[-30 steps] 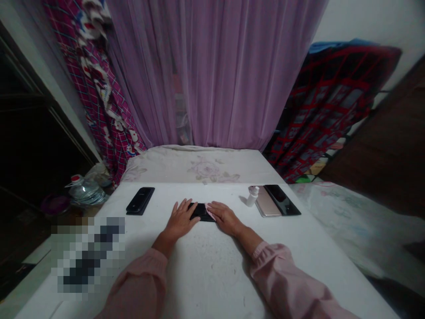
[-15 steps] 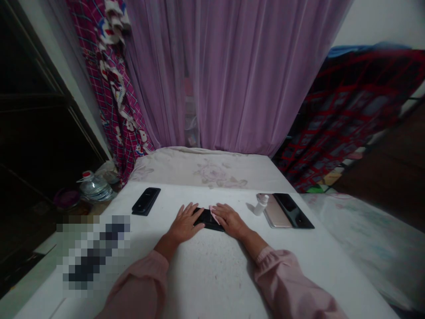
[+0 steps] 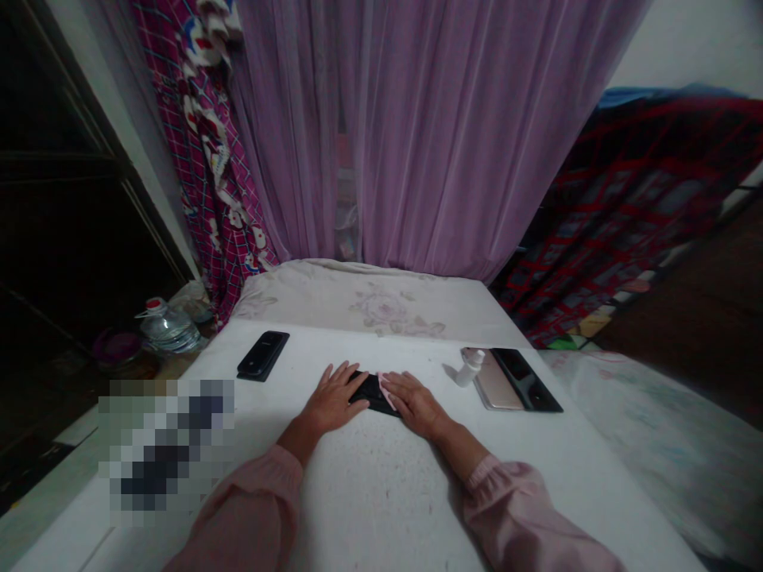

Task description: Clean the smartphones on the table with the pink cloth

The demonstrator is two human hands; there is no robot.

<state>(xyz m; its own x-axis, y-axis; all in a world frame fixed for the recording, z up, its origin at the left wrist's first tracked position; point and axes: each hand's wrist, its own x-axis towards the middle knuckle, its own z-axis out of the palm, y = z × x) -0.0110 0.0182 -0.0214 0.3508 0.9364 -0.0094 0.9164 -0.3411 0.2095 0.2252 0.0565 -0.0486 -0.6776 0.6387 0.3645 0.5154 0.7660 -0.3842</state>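
Left of the small white plastic bottle [image 3: 469,371], a flat black rectangular device [image 3: 374,392] lies crosswise on the white-covered table [image 3: 381,492], its right end slightly nearer the person. Its dark face is partly hidden. The left hand [image 3: 331,402] rests on its left end, fingers spread; the right hand [image 3: 418,405] lies flat, fingers extended over a thin pink cloth [image 3: 386,389]. Purple fabric curtains [image 3: 453,135] hang beyond the bottle.
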